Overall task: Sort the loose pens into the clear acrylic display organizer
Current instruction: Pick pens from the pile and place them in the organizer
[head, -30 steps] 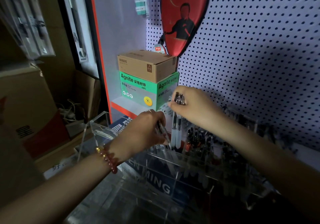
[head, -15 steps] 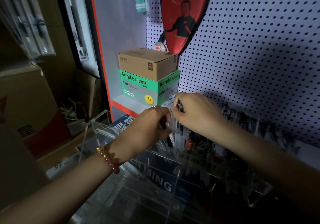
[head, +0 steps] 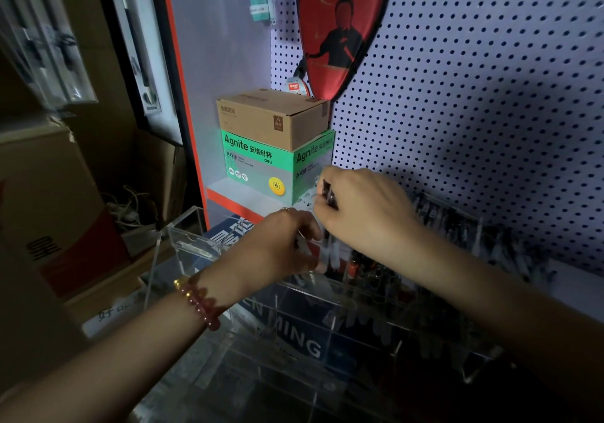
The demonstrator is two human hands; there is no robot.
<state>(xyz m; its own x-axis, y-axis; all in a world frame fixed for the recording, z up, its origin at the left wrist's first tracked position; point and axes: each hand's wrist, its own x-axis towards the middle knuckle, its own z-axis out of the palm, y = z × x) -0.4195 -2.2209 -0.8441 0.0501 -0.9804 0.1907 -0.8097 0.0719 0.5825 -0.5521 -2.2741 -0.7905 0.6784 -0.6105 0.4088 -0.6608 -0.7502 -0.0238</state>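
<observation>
The right hand (head: 366, 213) has come down since a second ago. It grips a bunch of pens (head: 328, 194) upright, their dark tops showing above its curled fingers. Less of the pale shafts shows below it than before. Their lower ends reach into the rear row of the organizer (head: 183, 236), just under both hands.

The left hand (head: 281, 243) has closed in. A second ago a gap lay between the two hands; now its fingertips lie just beside the right hand, at the shafts. It pinches a single pen (head: 300, 241), blurred, between thumb and fingers. A bead bracelet (head: 199, 301) sits on its wrist.

To the right of the hands, more pens stand in the rear row, dark and blurred. Beyond the hands, the green box (head: 261, 164) and the brown box (head: 271, 122) on it stand as before, against the pegboard (head: 474, 95).
</observation>
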